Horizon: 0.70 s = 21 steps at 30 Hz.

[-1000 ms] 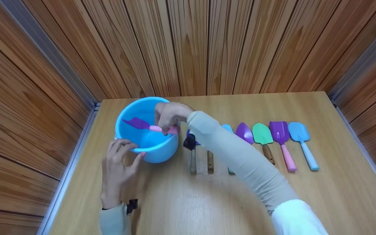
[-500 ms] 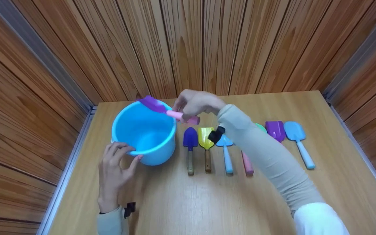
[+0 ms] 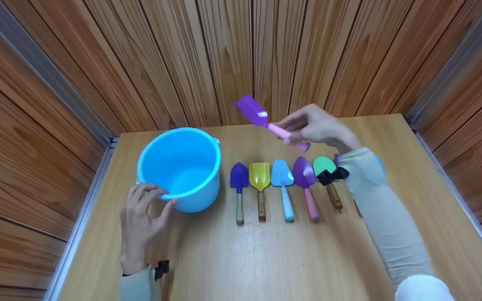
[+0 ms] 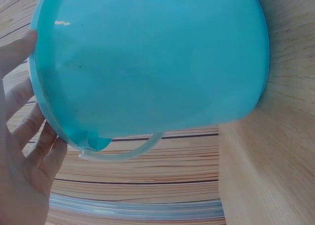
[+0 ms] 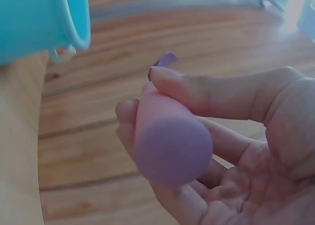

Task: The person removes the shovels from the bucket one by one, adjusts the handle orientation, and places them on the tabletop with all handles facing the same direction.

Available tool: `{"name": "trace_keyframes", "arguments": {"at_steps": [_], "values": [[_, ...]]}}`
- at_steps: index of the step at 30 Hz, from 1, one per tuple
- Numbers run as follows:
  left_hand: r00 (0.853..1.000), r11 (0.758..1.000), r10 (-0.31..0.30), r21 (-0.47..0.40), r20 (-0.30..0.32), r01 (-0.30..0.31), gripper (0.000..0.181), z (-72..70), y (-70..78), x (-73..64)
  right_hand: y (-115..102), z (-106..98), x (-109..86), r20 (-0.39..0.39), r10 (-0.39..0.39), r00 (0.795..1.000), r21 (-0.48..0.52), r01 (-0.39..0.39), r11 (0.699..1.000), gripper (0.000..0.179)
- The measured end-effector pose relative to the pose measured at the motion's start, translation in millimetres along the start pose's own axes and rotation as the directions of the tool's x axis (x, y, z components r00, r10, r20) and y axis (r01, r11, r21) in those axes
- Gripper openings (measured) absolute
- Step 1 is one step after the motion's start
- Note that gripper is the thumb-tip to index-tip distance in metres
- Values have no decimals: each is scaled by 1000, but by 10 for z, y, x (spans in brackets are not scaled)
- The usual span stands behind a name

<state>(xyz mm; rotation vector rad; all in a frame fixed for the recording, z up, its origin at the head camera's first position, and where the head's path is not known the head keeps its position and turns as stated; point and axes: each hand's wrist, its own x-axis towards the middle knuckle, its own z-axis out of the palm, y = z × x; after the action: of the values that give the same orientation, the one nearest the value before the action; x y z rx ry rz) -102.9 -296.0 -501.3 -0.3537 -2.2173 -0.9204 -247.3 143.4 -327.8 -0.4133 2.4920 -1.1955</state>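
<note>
My left hand (image 3: 137, 228) pinches the near rim of a light-blue bucket (image 3: 201, 194) that stands upright at the table's left. In the left wrist view the thumb lies on one side of the rim and the fingers on the other. Above the back of the table, my right hand (image 3: 318, 125) holds a toy shovel (image 3: 255, 110) with a purple blade and pink handle. Its blade points up and left. The right wrist view shows the pink handle (image 5: 165, 109) end-on, gripped between thumb and fingers.
Under and beside the right arm lies a row of hand shovels: dark blue (image 3: 239, 175), yellow (image 3: 259, 175), light blue (image 3: 282, 173), purple with pink handle (image 3: 303, 172), and green (image 3: 324, 165). The right sleeve mostly hides others. Wooden walls (image 3: 266, 54) enclose the table (image 3: 241, 259).
My right hand has lifted the purple shovel from inside the bucket and carried it right, over the row. The left hand keeps hold of the bucket rim.
</note>
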Motion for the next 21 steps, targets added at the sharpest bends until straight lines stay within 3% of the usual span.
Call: {"name": "trace_keyframes", "arguments": {"at_steps": [8,15,21], "values": [[1000,1000,-11,-4,8,11,30,2,26,-17,593,-287,-453,-179,83,980,-39,-91,995,46],[1000,1000,-21,1,-4,21,31,-59,9,-22,1075,-327,-664,-234,162,959,-15,-170,985,53],[1000,1000,22,-8,-13,-22,31,-79,-3,-59,1391,-310,-841,-296,207,933,56,-199,978,56]]}}
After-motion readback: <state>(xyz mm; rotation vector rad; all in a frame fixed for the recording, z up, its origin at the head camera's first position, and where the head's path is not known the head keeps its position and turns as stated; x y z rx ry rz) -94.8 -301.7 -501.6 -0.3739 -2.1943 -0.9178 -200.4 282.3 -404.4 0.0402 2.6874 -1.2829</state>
